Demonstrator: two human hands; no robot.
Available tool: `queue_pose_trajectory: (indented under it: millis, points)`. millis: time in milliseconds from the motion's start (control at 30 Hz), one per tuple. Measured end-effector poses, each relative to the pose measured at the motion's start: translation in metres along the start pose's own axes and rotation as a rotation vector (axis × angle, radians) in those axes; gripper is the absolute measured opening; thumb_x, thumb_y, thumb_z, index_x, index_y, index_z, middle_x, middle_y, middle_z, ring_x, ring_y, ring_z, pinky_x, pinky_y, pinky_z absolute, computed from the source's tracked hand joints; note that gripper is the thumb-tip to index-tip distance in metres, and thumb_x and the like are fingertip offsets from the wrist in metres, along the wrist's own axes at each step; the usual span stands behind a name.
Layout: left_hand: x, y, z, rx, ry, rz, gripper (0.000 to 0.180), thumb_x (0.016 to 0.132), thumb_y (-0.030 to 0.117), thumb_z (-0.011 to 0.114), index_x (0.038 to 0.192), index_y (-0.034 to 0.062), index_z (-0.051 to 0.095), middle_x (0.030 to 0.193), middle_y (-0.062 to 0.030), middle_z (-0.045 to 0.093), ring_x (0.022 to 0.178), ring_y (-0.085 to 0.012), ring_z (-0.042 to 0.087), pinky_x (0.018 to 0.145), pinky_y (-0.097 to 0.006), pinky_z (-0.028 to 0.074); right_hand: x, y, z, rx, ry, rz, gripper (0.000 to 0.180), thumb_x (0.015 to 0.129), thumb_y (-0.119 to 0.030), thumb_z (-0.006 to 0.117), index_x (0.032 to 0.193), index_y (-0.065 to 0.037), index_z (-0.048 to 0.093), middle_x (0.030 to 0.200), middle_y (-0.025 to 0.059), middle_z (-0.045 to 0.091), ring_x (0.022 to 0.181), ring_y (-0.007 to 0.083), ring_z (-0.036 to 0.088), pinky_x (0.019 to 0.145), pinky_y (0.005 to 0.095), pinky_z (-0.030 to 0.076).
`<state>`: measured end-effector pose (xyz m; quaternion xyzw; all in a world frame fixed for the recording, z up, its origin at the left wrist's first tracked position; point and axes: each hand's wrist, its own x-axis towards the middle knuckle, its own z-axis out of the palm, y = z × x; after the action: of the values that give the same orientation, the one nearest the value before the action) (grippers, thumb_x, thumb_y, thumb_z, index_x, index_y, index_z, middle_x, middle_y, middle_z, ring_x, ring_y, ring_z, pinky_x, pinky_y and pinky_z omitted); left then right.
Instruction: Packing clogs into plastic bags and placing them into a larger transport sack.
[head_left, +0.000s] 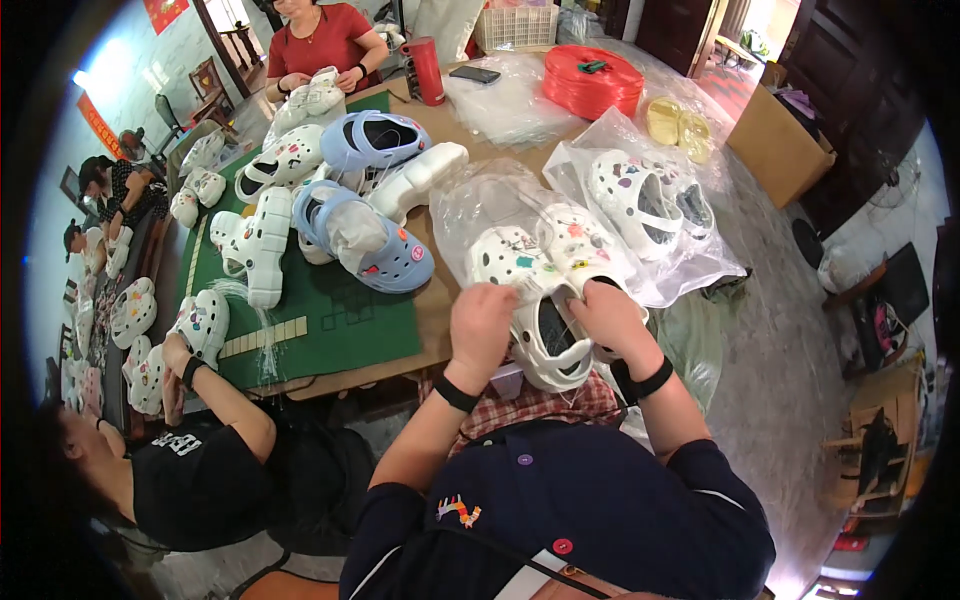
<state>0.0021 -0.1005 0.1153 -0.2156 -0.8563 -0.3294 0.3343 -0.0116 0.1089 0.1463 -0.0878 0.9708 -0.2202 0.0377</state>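
Observation:
In front of me lies a pair of white clogs with colourful charms [550, 345], heels toward me, toes inside a clear plastic bag [468, 205]. My left hand [483, 325] is closed at the left clog's side, where the bag's edge seems pinched in its fingers. My right hand [612, 320] grips the right clog [580, 245] near its opening, thumb toward the gap between the two. Just beyond, to the right, another white pair [640, 205] rests in its own clear bag.
Blue clogs [375, 240] and more white clogs [265, 245] crowd the green mat [350, 345]. Toward the back are a red twine roll [593, 82], a phone [475, 74] and a red tumbler [424, 72]. One co-worker [200, 470] sits at left, another [325, 45] across.

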Motion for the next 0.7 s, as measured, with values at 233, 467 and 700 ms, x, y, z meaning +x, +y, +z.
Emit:
queue_pose_trajectory:
  millis: [233,467,700]
  points:
    - [-0.011,0.020,-0.009,-0.191,-0.152,0.244,0.007,0.077,0.007,0.062,0.084,0.0064,0.063,0.081,-0.0114,0.059,0.079,-0.0325,0.059,0.068,-0.043,0.047,0.045,-0.019,-0.004,-0.079,0.041,0.027,0.036,0.087,-0.034,0.056,0.082,0.000,0.067,0.082,0.0244,0.066,0.078,0.0402,0.065,0.070,0.0489,0.051]
    - [-0.027,0.002,-0.019,0.200,-0.118,-0.154,0.067,0.066,0.022,0.081,0.125,0.0099,0.052,0.124,-0.0135,0.049,0.116,-0.0350,0.046,0.101,-0.052,0.036,0.029,-0.020,-0.007,-0.029,0.143,-0.101,0.034,0.086,-0.031,0.057,0.091,0.001,0.067,0.088,0.0217,0.066,0.086,0.0385,0.064,0.075,0.0462,0.050]
    - [-0.009,0.043,0.004,0.134,-0.315,0.282,0.054,0.070,0.032,0.078,0.117,0.0135,0.059,0.120,-0.0099,0.052,0.119,-0.0310,0.047,0.105,-0.055,0.031,0.026,0.082,-0.016,0.313,0.389,-0.101,0.027,0.081,-0.004,0.055,0.106,-0.002,0.065,0.101,0.0183,0.065,0.094,0.0370,0.062,0.082,0.0432,0.050]
